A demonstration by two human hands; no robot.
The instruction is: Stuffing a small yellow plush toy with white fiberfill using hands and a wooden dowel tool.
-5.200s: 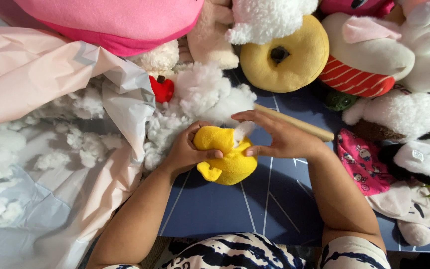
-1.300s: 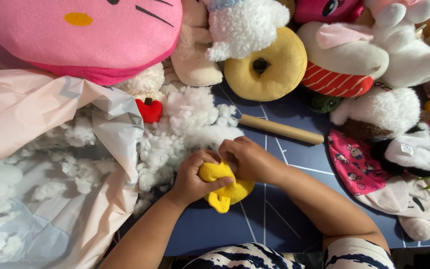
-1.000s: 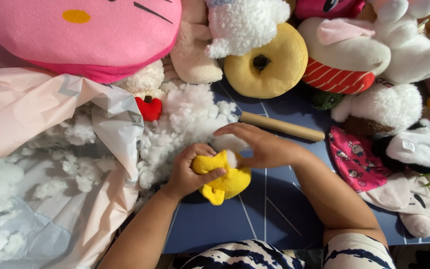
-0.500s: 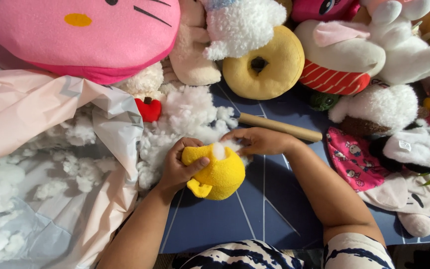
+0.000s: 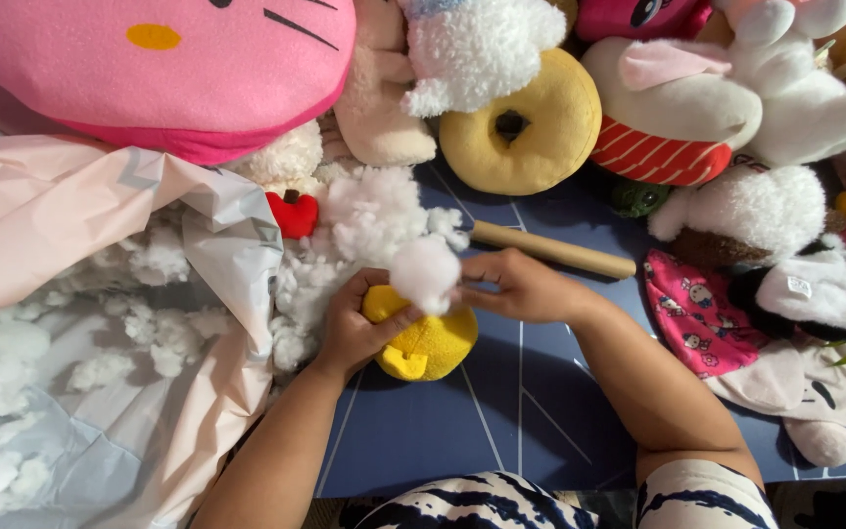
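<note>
My left hand (image 5: 356,329) grips a small yellow plush toy (image 5: 427,343) against the dark blue mat (image 5: 501,421). My right hand (image 5: 516,286) pinches a tuft of white stuffing (image 5: 426,271) just above the toy's top, touching it. A loose heap of white stuffing (image 5: 369,211) lies right behind both hands.
A wooden stick (image 5: 552,250) lies behind my right hand. A pink plastic bag (image 5: 70,294) with more stuffing spreads to the left. Several plush toys crowd the back and right: a pink cat-face cushion (image 5: 159,59), a yellow doughnut (image 5: 521,127), a small red apple (image 5: 293,213).
The yellow toy has been turned and now looks rounder. My right hand has left the toy's opening and now holds a fresh tuft of stuffing over it.
</note>
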